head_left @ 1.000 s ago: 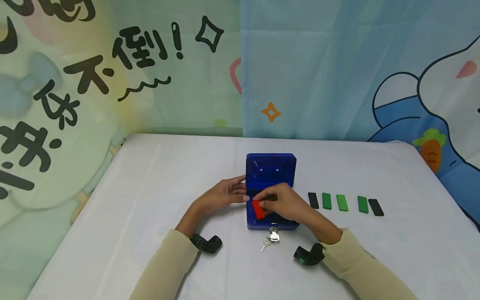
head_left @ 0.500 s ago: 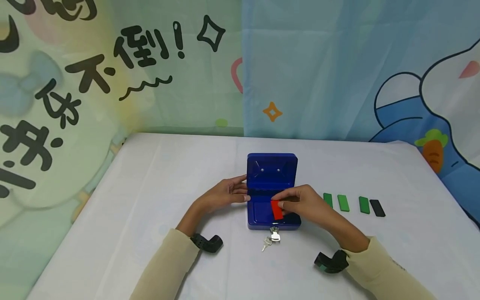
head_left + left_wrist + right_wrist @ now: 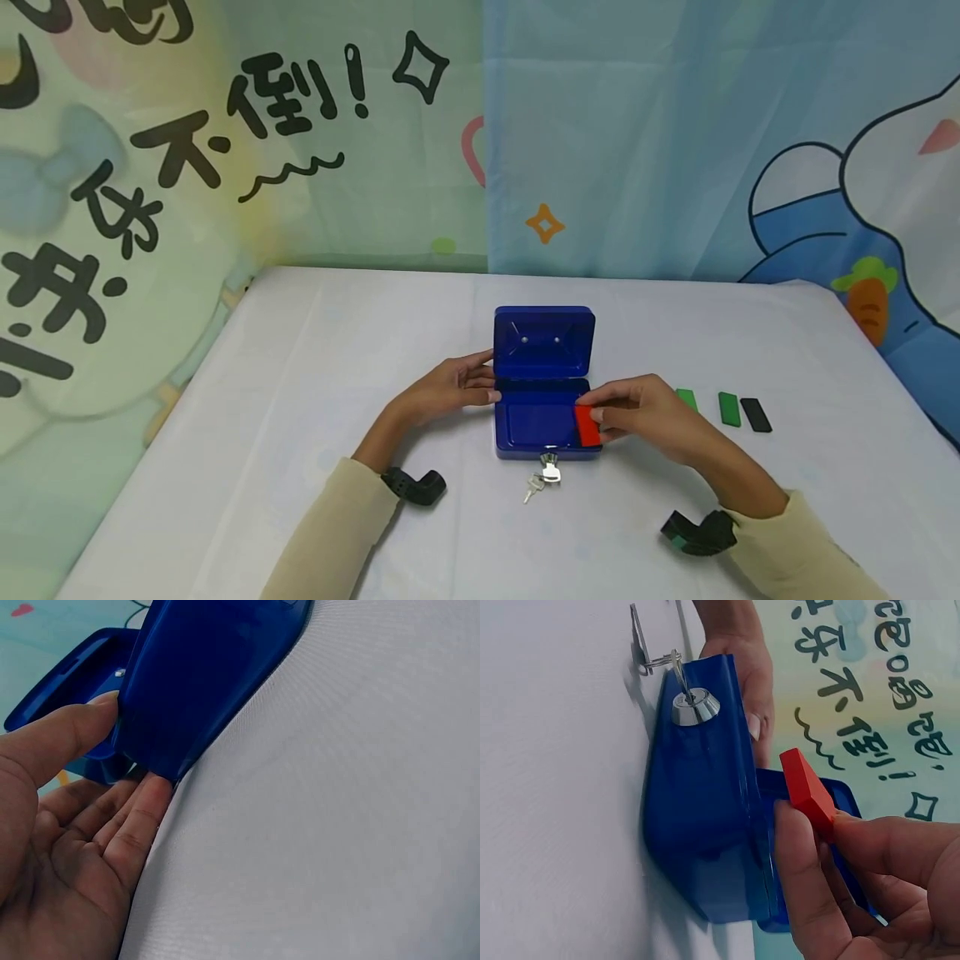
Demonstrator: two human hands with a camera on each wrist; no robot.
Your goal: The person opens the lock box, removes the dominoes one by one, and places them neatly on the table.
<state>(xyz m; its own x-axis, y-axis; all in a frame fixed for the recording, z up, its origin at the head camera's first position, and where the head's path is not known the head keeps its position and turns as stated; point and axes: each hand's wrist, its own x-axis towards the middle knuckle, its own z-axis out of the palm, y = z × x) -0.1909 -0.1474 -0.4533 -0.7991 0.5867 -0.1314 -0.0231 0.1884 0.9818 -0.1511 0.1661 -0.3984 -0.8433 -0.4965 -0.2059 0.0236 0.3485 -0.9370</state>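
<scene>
A blue metal cash box (image 3: 536, 421) stands on the table with its lid (image 3: 543, 342) raised. Its lock, with keys (image 3: 535, 485) hanging from it, is on the near side. My right hand (image 3: 652, 417) pinches a red rectangular block (image 3: 587, 426) between thumb and fingers, over the box's right rim. In the right wrist view the red block (image 3: 807, 791) tilts above the rim. At the box's left side, my left hand (image 3: 442, 392) rests with fairly straight fingers. The left wrist view shows its thumb (image 3: 75, 735) touching the rim and its fingertips against the outer wall.
Right of the box lie a light green block (image 3: 686, 399), a darker green block (image 3: 729, 409) and a black block (image 3: 756, 415). My right hand and forearm may cover others. A printed curtain (image 3: 600, 150) hangs behind the white-covered table (image 3: 337, 317).
My right hand has carried the red block rightward, from the box's left part to its right rim, and now covers blocks seen earlier. The left hand stays at the box's side.
</scene>
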